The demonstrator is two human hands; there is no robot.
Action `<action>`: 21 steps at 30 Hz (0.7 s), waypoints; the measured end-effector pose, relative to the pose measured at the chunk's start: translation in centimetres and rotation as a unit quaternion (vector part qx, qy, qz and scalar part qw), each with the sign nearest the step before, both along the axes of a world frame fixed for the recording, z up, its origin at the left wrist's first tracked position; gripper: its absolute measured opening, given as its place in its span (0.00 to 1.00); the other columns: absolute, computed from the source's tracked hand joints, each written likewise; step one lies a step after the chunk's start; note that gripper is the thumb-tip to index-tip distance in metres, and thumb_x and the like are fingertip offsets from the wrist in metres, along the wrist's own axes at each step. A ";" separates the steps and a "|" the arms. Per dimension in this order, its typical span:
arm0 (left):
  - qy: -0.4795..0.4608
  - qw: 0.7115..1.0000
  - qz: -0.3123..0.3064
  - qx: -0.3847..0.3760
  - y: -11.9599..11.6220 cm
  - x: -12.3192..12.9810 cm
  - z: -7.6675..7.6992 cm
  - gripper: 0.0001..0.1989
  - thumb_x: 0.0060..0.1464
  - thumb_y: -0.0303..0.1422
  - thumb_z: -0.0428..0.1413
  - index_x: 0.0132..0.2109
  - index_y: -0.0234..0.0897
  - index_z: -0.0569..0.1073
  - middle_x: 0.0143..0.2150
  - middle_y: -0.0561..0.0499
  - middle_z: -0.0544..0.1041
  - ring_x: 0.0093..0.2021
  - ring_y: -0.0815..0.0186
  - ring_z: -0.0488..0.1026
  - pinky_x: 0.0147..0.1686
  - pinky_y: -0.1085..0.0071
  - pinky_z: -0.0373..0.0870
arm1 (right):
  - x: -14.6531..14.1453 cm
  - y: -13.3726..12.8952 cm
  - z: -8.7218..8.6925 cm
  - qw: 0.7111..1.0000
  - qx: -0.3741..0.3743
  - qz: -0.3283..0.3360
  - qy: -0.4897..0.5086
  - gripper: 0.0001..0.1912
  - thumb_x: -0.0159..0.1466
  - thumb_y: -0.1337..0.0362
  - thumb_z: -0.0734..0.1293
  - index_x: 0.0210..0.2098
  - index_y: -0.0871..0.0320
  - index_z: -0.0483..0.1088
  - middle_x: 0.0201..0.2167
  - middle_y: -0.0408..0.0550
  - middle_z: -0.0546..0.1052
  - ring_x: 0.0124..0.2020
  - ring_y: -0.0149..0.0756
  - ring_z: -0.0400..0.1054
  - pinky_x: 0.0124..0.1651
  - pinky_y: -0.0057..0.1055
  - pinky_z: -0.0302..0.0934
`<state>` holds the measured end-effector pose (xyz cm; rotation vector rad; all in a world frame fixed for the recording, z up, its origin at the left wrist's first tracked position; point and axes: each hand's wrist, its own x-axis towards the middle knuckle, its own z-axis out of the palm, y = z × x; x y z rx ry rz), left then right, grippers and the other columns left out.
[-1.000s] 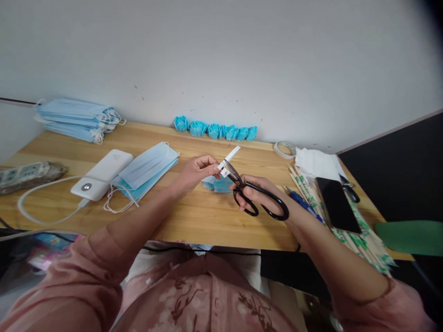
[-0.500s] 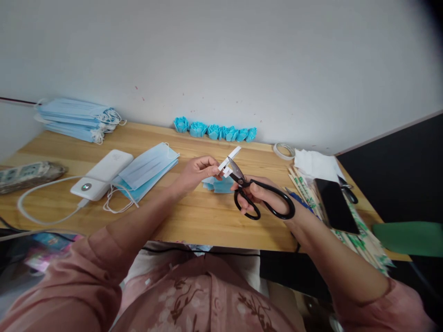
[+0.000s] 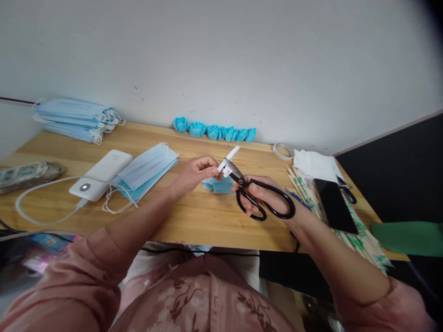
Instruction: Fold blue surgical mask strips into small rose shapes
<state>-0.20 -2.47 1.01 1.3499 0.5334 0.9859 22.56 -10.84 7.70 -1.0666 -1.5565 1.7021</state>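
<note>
Black-handled scissors (image 3: 245, 183) fill curled right fingers (image 3: 254, 188); left fingers (image 3: 210, 172) pinch a white strip (image 3: 233, 153).

Both bare forearms (image 3: 138, 219) slant forward and inward; the bare left hand (image 3: 199, 173) pinches with thumb and fingers, the bare right hand (image 3: 266, 193) curls, thumb uppermost.
</note>
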 end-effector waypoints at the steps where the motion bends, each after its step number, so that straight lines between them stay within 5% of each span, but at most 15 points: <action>1: 0.002 1.000 -0.001 -0.001 0.0 0.0 0.0 0.19 0.52 0.48 0.66 0.34 0.35 0.75 0.32 0.49 0.80 0.33 0.67 0.76 0.37 0.70 0.70 | 0.0 0.0 0.1 1.000 0.001 -0.004 -0.005 0.30 0.63 0.39 0.68 0.44 0.61 0.73 0.22 0.41 0.72 0.19 0.27 0.65 0.22 0.25 0.62; 21: 0.018 1.000 0.004 0.012 -0.5 0.1 0.8 0.16 0.55 0.46 0.65 0.40 0.37 0.79 0.37 0.49 0.81 0.36 0.67 0.76 0.41 0.69 0.72 | -0.1 -0.6 -0.3 0.998 0.004 -0.038 -0.043 0.26 0.65 0.41 0.67 0.40 0.60 0.73 0.17 0.37 0.67 0.14 0.25 0.57 0.18 0.25 0.55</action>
